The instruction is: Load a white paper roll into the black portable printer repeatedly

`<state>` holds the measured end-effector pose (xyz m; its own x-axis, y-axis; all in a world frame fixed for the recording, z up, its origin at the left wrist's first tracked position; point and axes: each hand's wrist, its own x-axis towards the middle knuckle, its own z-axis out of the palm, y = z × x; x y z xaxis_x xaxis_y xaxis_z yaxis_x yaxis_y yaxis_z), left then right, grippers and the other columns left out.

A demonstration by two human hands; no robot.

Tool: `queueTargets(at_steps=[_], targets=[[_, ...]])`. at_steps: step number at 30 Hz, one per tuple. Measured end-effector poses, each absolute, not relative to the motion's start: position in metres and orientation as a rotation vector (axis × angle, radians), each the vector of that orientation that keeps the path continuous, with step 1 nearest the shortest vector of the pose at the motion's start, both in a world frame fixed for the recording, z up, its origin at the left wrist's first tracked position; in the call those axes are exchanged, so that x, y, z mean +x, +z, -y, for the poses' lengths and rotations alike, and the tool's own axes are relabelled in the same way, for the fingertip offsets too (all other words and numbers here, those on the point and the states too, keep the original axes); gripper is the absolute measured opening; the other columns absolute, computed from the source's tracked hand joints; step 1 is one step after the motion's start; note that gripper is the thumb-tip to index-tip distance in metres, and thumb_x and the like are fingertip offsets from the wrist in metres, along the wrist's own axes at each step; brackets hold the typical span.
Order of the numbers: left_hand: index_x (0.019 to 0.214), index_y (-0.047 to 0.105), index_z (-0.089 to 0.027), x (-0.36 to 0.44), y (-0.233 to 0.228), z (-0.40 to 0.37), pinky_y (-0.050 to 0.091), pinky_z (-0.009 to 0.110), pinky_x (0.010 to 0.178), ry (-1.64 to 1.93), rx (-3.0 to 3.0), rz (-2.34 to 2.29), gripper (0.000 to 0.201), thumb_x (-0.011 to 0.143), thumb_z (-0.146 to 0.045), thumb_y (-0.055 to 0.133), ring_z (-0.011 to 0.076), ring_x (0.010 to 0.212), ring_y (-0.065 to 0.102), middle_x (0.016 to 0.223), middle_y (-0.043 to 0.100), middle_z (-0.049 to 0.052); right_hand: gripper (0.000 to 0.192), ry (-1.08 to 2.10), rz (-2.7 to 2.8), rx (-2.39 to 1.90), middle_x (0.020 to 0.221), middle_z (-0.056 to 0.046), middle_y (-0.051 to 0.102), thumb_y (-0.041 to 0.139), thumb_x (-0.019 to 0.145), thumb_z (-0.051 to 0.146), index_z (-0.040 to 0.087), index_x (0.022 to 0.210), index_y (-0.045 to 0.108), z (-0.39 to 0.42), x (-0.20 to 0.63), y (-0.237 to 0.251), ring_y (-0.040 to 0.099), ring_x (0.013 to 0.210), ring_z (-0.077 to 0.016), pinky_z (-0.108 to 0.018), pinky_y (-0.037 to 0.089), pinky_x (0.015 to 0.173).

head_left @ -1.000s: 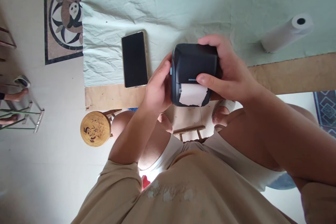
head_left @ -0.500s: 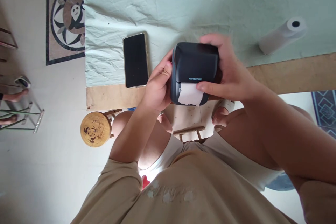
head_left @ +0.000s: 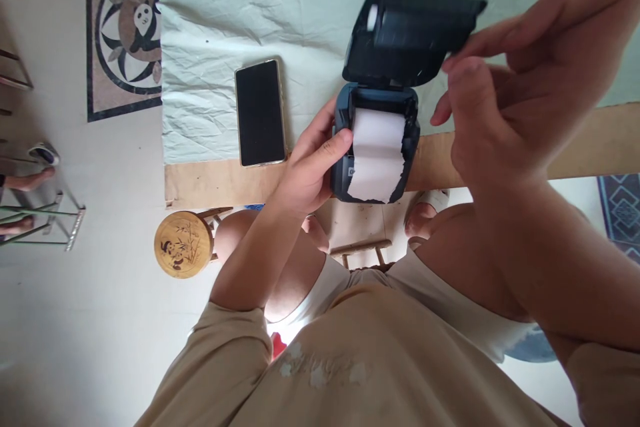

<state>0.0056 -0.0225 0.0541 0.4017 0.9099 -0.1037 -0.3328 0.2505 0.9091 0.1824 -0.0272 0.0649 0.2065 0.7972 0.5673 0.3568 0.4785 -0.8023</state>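
Left hand point(head_left: 307, 177) wrapped around the side of the label printer point(head_left: 376, 147), steadying it at the near tabletop point(head_left: 575, 140) edge, probably so the hinged lid point(head_left: 413, 37) swings freely. Right hand point(head_left: 505, 107) loosely open, fingertips just at the raised lid's edge, gripping nothing. Paper roll point(head_left: 376, 153) exposed inside. Phone point(head_left: 261, 112) lying left of it.

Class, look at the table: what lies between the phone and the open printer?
In the head view, only the left hand lies between the phone and printer, gripping the printer's side.
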Motion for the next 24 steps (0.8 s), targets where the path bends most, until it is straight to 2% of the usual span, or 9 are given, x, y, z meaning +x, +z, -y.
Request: queueTargets(at_steps=[2, 5, 8, 10, 13, 16, 20, 24], targets=[[0.120, 0.053, -0.022, 0.007, 0.054, 0.023, 0.044, 0.030, 0.107, 0.954, 0.973, -0.729, 0.036, 0.087, -0.035, 0.053, 0.0220, 0.137, 0.041, 0.131, 0.056, 0.001, 0.016, 0.376, 1.442, -1.119, 0.088, -0.001, 0.048, 0.052, 0.085, 0.025, 0.018, 0.079, 0.039, 0.026, 0.184, 0.064, 0.057, 0.075, -0.0076, -0.021, 0.035, 0.047], [0.121, 0.054, -0.022, 0.008, 0.054, 0.024, 0.042, 0.031, 0.109, 0.952, 1.008, -0.730, 0.038, 0.086, -0.038, 0.054, 0.0224, 0.139, 0.037, 0.129, 0.057, 0.002, 0.006, 0.183, 1.797, -1.241, 0.079, 0.001, 0.059, 0.053, 0.083, 0.025, 0.019, 0.084, 0.053, 0.026, 0.189, 0.061, 0.048, 0.060, -0.0058, -0.024, 0.033, 0.052], [0.117, 0.057, -0.021, 0.009, 0.054, 0.025, 0.041, 0.032, 0.111, 0.954, 1.071, -0.764, 0.040, 0.083, -0.041, 0.059, 0.0241, 0.138, 0.038, 0.125, 0.060, 0.002, 0.016, 0.080, 2.102, -1.429, 0.080, 0.001, 0.064, 0.051, 0.083, 0.030, 0.021, 0.090, 0.062, 0.030, 0.190, 0.061, 0.053, 0.065, -0.0103, -0.026, 0.032, 0.055], [0.116, 0.059, -0.020, 0.009, 0.053, 0.025, 0.040, 0.032, 0.111, 0.959, 1.089, -0.801, 0.042, 0.080, -0.043, 0.062, 0.0249, 0.136, 0.041, 0.123, 0.060, 0.003, 0.021, 0.055, 2.156, -1.511, 0.081, 0.001, 0.065, 0.050, 0.083, 0.037, 0.023, 0.089, 0.064, 0.035, 0.189, 0.062, 0.055, 0.066, -0.0125, -0.026, 0.027, 0.053], [0.116, 0.060, -0.020, 0.008, 0.053, 0.026, 0.040, 0.034, 0.111, 0.945, 1.089, -0.832, 0.046, 0.077, -0.045, 0.065, 0.0261, 0.132, 0.046, 0.120, 0.061, 0.004, 0.025, 0.090, 2.185, -1.566, 0.067, -0.001, 0.059, 0.053, 0.081, 0.044, 0.023, 0.089, 0.063, 0.039, 0.189, 0.064, 0.047, 0.056, -0.0119, -0.028, 0.021, 0.053], [0.118, 0.059, -0.020, 0.008, 0.055, 0.026, 0.043, 0.033, 0.107, 0.928, 1.120, -0.842, 0.046, 0.079, -0.044, 0.063, 0.0260, 0.129, 0.049, 0.119, 0.062, 0.004, 0.029, 0.284, 2.149, -1.538, 0.057, -0.001, 0.050, 0.059, 0.075, 0.047, 0.021, 0.088, 0.060, 0.039, 0.193, 0.065, 0.040, 0.051, -0.0100, -0.028, 0.024, 0.053], [0.116, 0.058, -0.022, 0.009, 0.056, 0.026, 0.048, 0.030, 0.100, 0.925, 1.111, -0.815, 0.038, 0.084, -0.043, 0.057, 0.0235, 0.128, 0.050, 0.118, 0.063, 0.001, 0.029, 0.637, 1.924, -1.348, 0.062, 0.002, 0.054, 0.068, 0.070, 0.041, 0.020, 0.088, 0.058, 0.040, 0.201, 0.070, 0.041, 0.047, -0.0046, -0.025, 0.033, 0.048], [0.116, 0.055, -0.023, 0.009, 0.054, 0.025, 0.051, 0.031, 0.095, 0.964, 1.029, -0.797, 0.033, 0.086, -0.037, 0.054, 0.0221, 0.123, 0.055, 0.113, 0.064, 0.001, 0.032, 1.144, 1.410, -1.130, 0.081, 0.001, 0.060, 0.072, 0.064, 0.036, 0.023, 0.089, 0.056, 0.038, 0.210, 0.077, 0.057, 0.067, -0.0102, -0.022, 0.038, 0.046]])
